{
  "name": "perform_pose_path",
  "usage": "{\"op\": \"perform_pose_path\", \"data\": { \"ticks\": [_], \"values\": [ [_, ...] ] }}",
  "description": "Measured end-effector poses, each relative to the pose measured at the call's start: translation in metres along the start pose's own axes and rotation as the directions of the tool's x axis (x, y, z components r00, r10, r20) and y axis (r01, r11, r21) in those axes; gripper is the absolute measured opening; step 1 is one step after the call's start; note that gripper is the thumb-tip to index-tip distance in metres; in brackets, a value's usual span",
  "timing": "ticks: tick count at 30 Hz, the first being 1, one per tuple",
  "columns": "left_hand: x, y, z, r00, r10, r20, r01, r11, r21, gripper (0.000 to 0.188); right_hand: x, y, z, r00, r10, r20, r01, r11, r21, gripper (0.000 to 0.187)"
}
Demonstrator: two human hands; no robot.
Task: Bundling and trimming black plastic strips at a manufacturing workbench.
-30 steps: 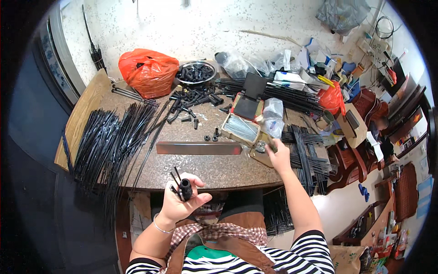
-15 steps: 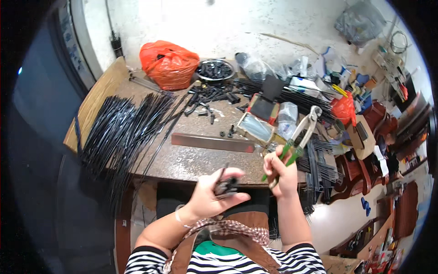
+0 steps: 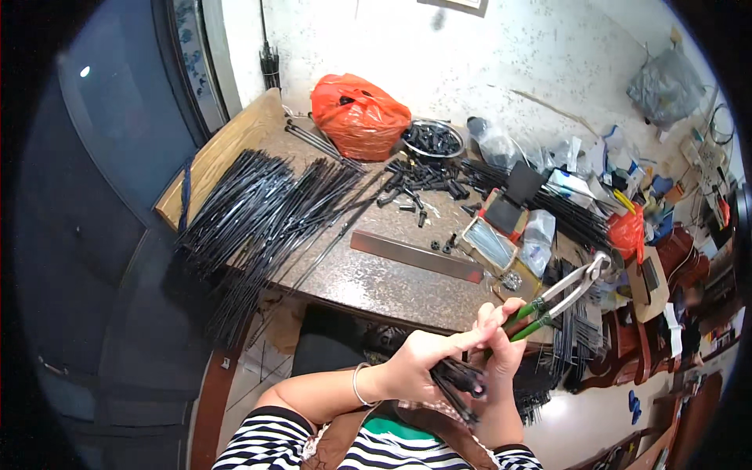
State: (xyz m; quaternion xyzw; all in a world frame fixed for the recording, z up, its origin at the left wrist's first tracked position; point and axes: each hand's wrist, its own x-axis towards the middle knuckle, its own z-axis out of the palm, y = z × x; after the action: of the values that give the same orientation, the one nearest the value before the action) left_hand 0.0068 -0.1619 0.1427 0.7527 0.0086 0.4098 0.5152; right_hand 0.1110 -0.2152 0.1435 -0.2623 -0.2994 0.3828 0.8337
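Note:
My left hand (image 3: pixel 423 362) is closed around several slim black pieces (image 3: pixel 453 385), which stick out below its palm; their kind is too blurred to tell. In my right hand (image 3: pixel 505 356) are long-handled pincers (image 3: pixel 565 291) with green grips, their round metal jaws pointing up and to the right, away from me. The two hands touch, with the left fingertips against the right fingers beside the green grips. Both are just in front of the table's near edge.
On the brown table (image 3: pixel 376 291) lie a long metal bar (image 3: pixel 415 256), bundles of thin black rods (image 3: pixel 258 196) and loose black fittings (image 3: pixel 423 182). Behind stand a red plastic bag (image 3: pixel 360 121) and a metal bowl (image 3: pixel 462 129). An open small box (image 3: pixel 489 241) sits at right.
My left hand has moved right with the black pieces and now meets the right hand. The pincers have tipped further right. The view has shifted, so the table appears further right.

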Motion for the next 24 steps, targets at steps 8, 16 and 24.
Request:
{"op": "perform_pose_path", "data": {
  "ticks": [8,16,24],
  "values": [
    [-0.007,-0.007,-0.007,0.989,-0.145,0.002,0.143,0.970,-0.195,0.065,0.001,0.008,0.003,0.994,-0.038,-0.102,0.016,0.978,-0.209,0.030],
    [-0.004,-0.021,-0.015,0.967,-0.239,0.087,0.254,0.908,-0.332,0.063,0.007,0.002,-0.008,0.962,0.273,-0.019,-0.272,0.962,0.030,0.028],
    [-0.002,-0.033,-0.013,0.935,-0.303,-0.185,0.272,0.946,-0.174,0.090,-0.010,0.029,-0.007,0.991,-0.044,0.122,0.070,0.973,-0.218,0.025]
  ]
}}
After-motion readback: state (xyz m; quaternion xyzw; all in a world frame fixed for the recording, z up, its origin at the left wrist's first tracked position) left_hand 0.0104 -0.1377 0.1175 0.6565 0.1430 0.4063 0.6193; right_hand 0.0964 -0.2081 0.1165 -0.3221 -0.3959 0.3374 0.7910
